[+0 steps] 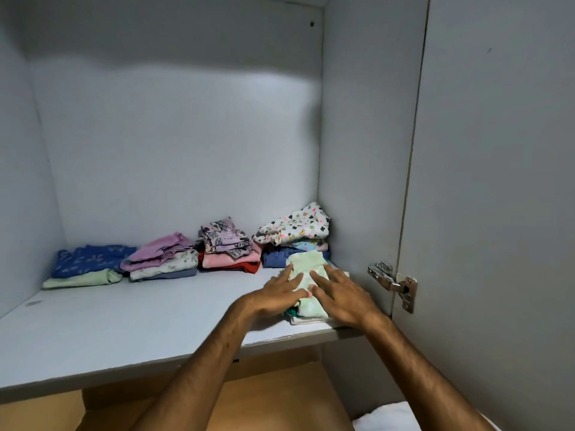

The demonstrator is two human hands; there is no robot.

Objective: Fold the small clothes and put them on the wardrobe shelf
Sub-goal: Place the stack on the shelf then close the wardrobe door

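Note:
A folded pale green garment point(306, 269) tops a small stack at the front right of the grey wardrobe shelf point(124, 331). My left hand point(280, 293) lies flat on the stack's left side, fingers spread. My right hand point(339, 295) rests flat on its right side, fingers spread. Neither hand grips the cloth. Along the back of the shelf stand four stacks of folded clothes: a blue and green one point(87, 264), a pink and white one point(161, 258), a purple and red one point(228, 247), and a white patterned one point(292, 234) in the right corner.
The wardrobe's right side wall point(357, 150) stands close to my right hand. The open door point(497, 181) hangs on a metal hinge point(393, 283). Below the shelf a wooden surface point(280, 399) shows, with white cloth point(392, 416) at the bottom right.

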